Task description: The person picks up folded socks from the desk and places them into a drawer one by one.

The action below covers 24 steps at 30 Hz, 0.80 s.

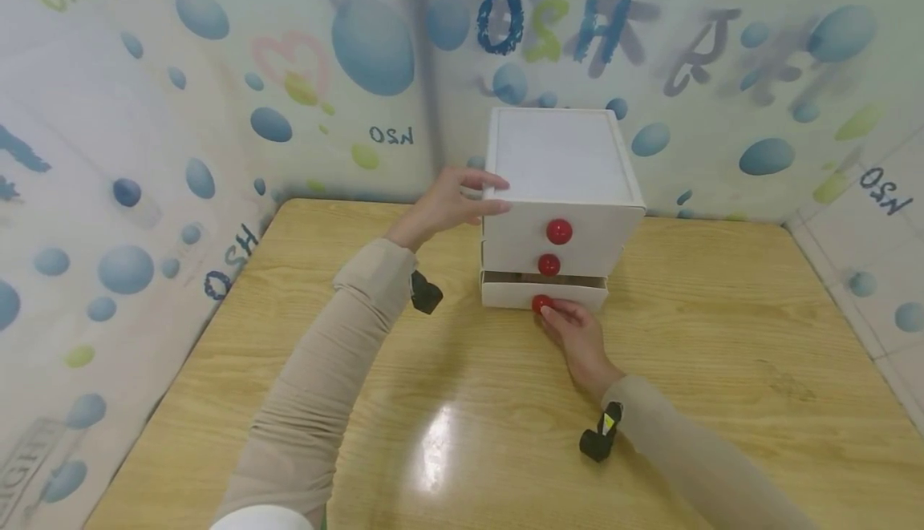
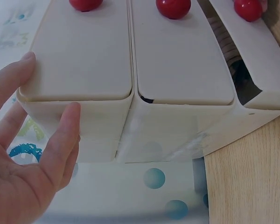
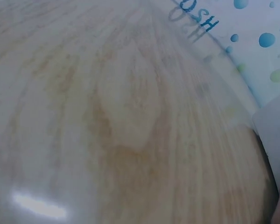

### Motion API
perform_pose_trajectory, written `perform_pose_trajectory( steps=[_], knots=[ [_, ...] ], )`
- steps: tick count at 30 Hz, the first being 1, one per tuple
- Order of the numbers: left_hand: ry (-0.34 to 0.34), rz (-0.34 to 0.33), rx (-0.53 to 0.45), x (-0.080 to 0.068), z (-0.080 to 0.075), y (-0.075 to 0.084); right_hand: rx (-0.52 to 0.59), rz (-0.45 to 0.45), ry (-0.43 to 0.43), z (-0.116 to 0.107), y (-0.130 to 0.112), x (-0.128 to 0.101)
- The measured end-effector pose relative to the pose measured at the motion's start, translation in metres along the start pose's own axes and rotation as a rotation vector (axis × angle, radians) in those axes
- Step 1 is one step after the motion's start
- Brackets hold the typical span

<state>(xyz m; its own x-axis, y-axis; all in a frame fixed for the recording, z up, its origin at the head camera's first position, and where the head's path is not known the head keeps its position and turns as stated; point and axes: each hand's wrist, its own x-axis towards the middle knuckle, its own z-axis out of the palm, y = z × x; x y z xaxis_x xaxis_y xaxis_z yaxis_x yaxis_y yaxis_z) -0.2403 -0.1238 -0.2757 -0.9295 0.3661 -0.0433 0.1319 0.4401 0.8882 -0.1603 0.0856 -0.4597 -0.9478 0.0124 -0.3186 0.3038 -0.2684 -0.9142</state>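
Note:
A white three-drawer cabinet [image 1: 563, 153] stands on the table, each drawer front bearing a round red knob. My left hand [image 1: 451, 201] rests on its upper left corner, fingers spread and touching the edges; the left wrist view shows this hand [image 2: 32, 158] close up. My right hand [image 1: 580, 341] pinches the red knob [image 1: 541, 304] of the bottom drawer [image 1: 505, 291] between thumb and fingers. That drawer is pulled out a little, with a dark gap above its front. The top drawer [image 1: 516, 233] and middle drawer [image 1: 505, 257] are closed. Only a sliver of the right hand shows in the right wrist view.
The cabinet stands on a wood-grain table [image 1: 722, 337], near its back edge. Behind and beside the table hang pale wall sheets [image 1: 447, 97] with blue dots and lettering. Black wrist cameras [image 1: 597, 442] are strapped at both sleeves.

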Motion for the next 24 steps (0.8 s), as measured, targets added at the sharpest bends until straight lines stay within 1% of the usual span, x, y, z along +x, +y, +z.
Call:
perform_pose_trajectory(
  steps=[9,22,24],
  knots=[
    [0.004,-0.005,0.008,0.001,0.0,0.001,-0.017,0.019,0.016,0.003,-0.004,0.009],
    [0.002,-0.023,0.016,0.002,0.0,0.001,0.06,0.0,0.034,0.005,-0.003,0.02],
    [0.0,-0.025,0.017,0.002,0.0,0.001,0.091,-0.003,0.032,0.005,-0.003,0.02]
  ],
)
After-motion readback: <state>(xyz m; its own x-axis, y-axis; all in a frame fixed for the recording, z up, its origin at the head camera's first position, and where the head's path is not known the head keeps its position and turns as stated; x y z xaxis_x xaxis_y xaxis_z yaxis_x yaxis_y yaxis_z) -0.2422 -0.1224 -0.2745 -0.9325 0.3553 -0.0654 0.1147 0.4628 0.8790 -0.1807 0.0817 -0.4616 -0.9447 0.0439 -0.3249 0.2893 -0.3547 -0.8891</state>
